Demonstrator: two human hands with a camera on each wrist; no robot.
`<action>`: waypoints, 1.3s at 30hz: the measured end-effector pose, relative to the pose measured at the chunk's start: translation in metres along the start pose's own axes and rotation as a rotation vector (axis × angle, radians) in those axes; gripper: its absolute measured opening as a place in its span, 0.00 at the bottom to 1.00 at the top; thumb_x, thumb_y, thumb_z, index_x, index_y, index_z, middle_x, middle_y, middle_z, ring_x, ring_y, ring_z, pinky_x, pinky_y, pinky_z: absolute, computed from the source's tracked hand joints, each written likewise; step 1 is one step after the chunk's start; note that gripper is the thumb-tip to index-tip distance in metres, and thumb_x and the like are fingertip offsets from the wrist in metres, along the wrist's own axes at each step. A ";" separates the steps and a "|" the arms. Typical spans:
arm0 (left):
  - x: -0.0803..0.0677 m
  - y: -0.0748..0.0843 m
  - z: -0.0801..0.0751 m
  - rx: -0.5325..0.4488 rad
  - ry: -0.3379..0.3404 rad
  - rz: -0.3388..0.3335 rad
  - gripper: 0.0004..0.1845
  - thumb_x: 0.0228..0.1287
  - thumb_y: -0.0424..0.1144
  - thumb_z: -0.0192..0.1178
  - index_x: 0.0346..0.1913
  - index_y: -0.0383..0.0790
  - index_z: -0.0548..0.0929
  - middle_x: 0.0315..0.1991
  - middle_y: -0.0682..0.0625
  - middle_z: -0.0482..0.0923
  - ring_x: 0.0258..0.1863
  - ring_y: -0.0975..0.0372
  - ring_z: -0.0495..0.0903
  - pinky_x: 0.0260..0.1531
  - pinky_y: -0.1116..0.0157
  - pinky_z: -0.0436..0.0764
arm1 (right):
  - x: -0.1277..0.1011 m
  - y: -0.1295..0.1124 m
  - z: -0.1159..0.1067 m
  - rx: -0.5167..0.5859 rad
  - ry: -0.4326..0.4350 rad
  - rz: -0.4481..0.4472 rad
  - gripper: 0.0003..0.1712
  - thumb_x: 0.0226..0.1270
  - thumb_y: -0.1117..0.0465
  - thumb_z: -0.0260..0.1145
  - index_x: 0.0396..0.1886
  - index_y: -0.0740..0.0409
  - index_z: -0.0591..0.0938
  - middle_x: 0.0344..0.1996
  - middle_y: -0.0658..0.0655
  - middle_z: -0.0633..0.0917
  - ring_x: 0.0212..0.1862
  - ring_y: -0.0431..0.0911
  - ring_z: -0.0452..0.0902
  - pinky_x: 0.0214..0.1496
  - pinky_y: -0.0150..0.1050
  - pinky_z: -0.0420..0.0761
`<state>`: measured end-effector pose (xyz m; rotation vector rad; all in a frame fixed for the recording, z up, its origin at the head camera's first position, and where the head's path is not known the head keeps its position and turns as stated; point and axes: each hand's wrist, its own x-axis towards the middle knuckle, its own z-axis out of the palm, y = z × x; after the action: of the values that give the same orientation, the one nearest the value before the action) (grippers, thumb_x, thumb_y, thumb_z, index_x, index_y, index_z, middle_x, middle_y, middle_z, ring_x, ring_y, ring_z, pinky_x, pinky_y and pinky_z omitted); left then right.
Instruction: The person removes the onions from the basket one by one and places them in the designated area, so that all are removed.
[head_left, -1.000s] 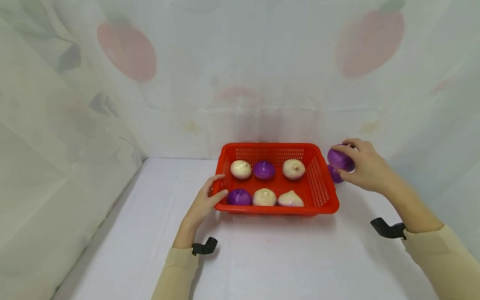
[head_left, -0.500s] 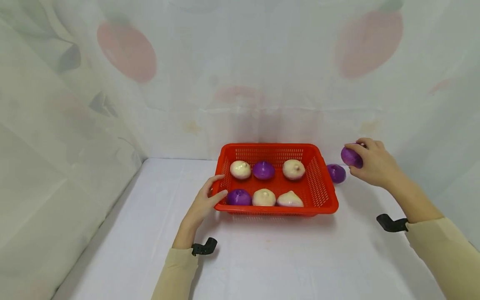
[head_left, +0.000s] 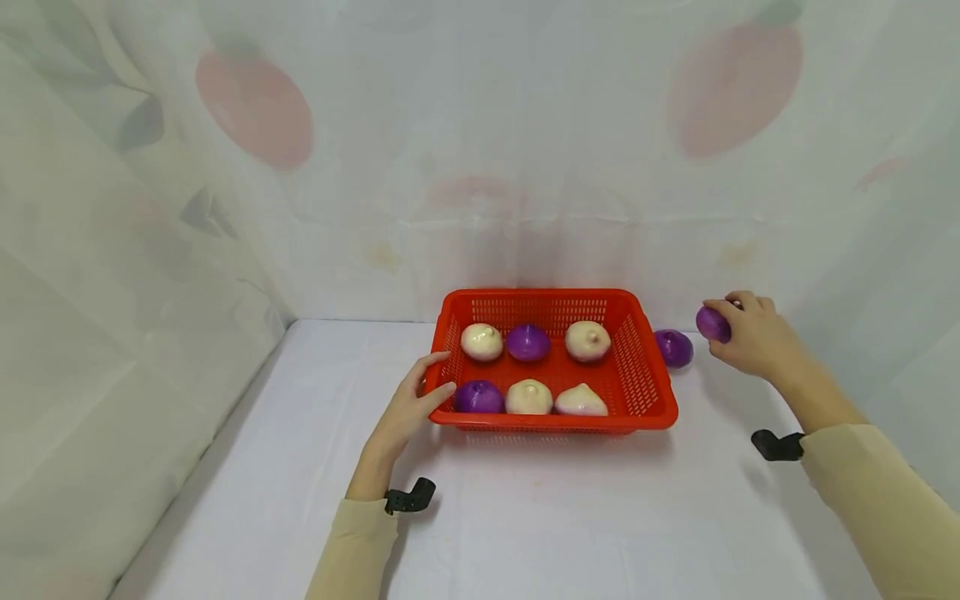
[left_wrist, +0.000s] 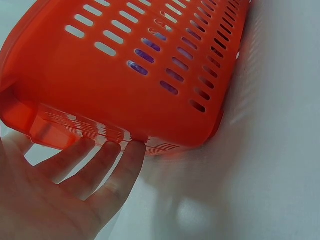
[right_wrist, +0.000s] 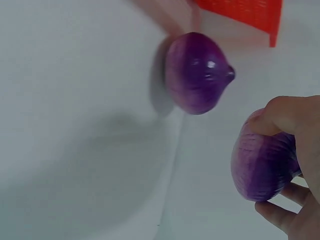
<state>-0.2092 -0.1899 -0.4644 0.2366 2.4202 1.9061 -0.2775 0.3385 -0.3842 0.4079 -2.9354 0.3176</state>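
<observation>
Gripping a purple onion (head_left: 712, 323), right hand (head_left: 752, 337) beside red basket (head_left: 652, 400)

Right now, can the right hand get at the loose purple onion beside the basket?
Probably not yet: the right hand already grips another purple onion. The loose purple onion lies close by on the table, nothing between them.

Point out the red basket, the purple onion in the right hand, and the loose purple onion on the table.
red basket (head_left: 651, 379): head view, right wall.
held purple onion (right_wrist: 262, 167): right wrist view, its side.
loose purple onion (head_left: 673, 347): head view, its middle.
</observation>
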 end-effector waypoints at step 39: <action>-0.002 0.005 0.000 0.018 0.009 -0.016 0.31 0.72 0.46 0.64 0.75 0.51 0.67 0.75 0.48 0.61 0.72 0.47 0.65 0.68 0.42 0.65 | -0.001 0.015 0.028 0.009 -0.060 0.018 0.39 0.62 0.58 0.70 0.70 0.66 0.68 0.64 0.81 0.62 0.61 0.82 0.58 0.53 0.78 0.68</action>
<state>-0.2065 -0.1894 -0.4598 0.2086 2.4385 1.8840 -0.2843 0.3461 -0.4144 0.3987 -2.9992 0.3274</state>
